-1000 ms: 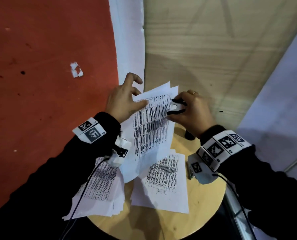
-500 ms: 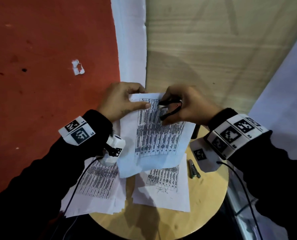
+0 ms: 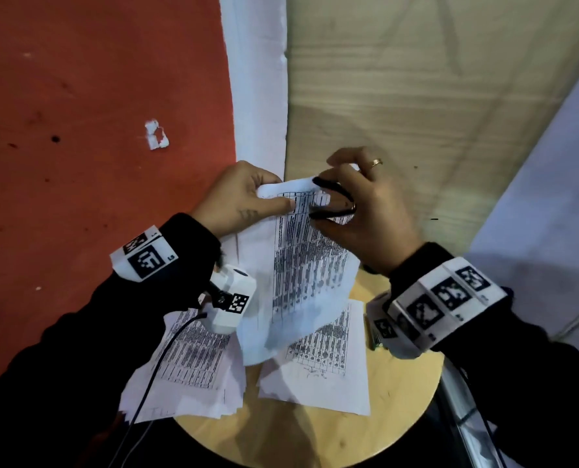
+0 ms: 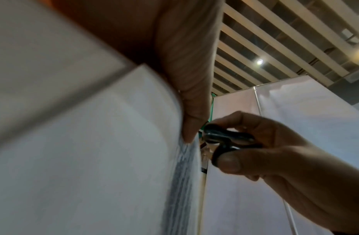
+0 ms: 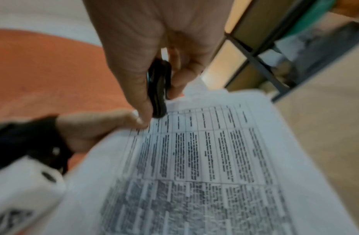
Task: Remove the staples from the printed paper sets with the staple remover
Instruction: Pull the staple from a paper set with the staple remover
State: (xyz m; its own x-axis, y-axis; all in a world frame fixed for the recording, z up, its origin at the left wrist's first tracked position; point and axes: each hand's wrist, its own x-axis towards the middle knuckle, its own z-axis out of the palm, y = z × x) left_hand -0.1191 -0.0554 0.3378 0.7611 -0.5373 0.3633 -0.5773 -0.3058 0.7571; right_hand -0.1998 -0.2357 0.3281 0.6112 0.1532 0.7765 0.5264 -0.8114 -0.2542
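Round wooden table (image 3: 396, 430) sits nearest you, with two paper stacks (image 3: 193, 363) lying flat on it. Above them your left hand (image 3: 244, 201) pinches the top corner of a printed set (image 3: 305, 265), held up off the table. Your right hand (image 3: 365, 211) grips the black remover (image 3: 335, 201) at that top edge. Beyond lies red floor (image 3: 78, 130).

Dim, soft indoor light.
Wrist views motion-blurred; ceiling spotlight (image 4: 259, 61) glaring; head view bowed at edges, shadowed low.
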